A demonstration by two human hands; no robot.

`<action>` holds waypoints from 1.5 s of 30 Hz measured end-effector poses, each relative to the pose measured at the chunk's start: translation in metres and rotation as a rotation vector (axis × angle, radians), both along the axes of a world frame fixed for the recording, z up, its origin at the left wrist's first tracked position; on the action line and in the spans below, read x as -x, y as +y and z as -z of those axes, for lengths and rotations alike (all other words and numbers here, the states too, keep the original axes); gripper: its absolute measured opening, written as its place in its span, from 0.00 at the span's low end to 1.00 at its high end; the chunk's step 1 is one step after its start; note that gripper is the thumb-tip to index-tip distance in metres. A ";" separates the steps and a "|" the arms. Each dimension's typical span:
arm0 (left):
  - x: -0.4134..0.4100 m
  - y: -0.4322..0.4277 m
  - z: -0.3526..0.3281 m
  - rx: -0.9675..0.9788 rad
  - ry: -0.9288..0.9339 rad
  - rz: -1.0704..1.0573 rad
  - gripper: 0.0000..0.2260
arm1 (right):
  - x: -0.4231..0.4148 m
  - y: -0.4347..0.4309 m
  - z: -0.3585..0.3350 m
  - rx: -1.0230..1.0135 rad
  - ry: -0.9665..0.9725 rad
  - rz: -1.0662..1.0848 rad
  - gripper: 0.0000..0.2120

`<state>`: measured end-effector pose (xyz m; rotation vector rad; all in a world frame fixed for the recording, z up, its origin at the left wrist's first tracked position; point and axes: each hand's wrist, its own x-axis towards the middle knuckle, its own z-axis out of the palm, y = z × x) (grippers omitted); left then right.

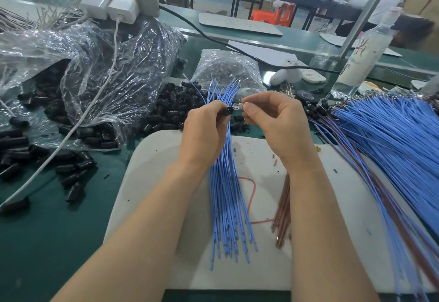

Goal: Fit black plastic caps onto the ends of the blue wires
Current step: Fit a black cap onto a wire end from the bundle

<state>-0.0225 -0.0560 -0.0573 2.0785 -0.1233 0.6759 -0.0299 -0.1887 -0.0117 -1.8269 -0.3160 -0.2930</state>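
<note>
My left hand [204, 133] grips a bundle of blue wires [225, 202] upright over the white board [332, 242] and pinches a black plastic cap [226, 111] at its fingertips. My right hand [278, 123] pinches a small clear piece [237, 106] right beside the cap's open end. The wires' top ends fan out above both hands. Loose black caps [171, 109] lie heaped on the green table behind my left hand.
A crumpled clear plastic bag [90, 69] with more caps lies at the left. A white cable [78, 123] runs from a power strip [118, 0]. A big pile of blue wires [392, 135] spreads at the right. Copper-coloured wires [282, 211] and a red wire [251, 197] lie on the board.
</note>
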 end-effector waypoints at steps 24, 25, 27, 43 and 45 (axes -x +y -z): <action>0.004 -0.002 -0.007 -0.240 0.079 -0.098 0.07 | 0.005 0.013 -0.002 0.446 -0.262 0.188 0.05; 0.005 -0.002 -0.007 -0.214 0.083 -0.061 0.05 | 0.003 0.011 -0.001 0.425 -0.237 0.201 0.05; 0.004 0.000 -0.008 -0.134 0.110 0.067 0.06 | -0.002 0.003 0.001 0.362 -0.162 0.216 0.05; 0.005 0.004 -0.007 -0.113 0.032 0.223 0.05 | -0.013 -0.018 0.015 -0.002 0.101 0.000 0.08; 0.005 0.003 -0.008 -0.103 0.030 0.218 0.04 | -0.013 -0.016 0.017 -0.026 0.114 -0.004 0.08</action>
